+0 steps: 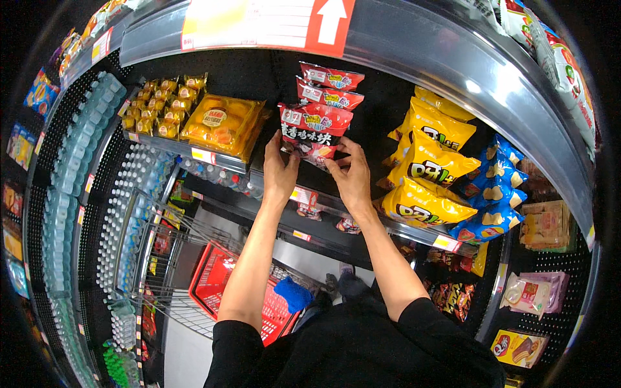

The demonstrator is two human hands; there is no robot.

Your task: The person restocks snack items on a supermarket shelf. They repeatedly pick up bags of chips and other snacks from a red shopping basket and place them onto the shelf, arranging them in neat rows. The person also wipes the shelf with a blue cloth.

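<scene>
Both my hands reach onto a black store shelf at a red and black snack bag [315, 127], which stands upright at the front of a short row. My left hand [282, 167] touches its lower left corner with fingers and thumb. At the lower right corner, my right hand [350, 169] has its fingertips and thumb on the bag. Two similar red snack bags [331, 97] stand behind it. To the left lie a clear pack of yellow buns [216, 121] and small wrapped cakes [167, 104]. Yellow snack bags [432, 160] stand to the right.
An upper shelf edge [417, 53] with a large price sign [267, 22] juts out above. Below stands a wire shopping cart [187, 310] with a red basket [213, 276] and a blue cloth [293, 294]. Blue snack bags [495, 194] are at right, bottled water [82, 140] at left.
</scene>
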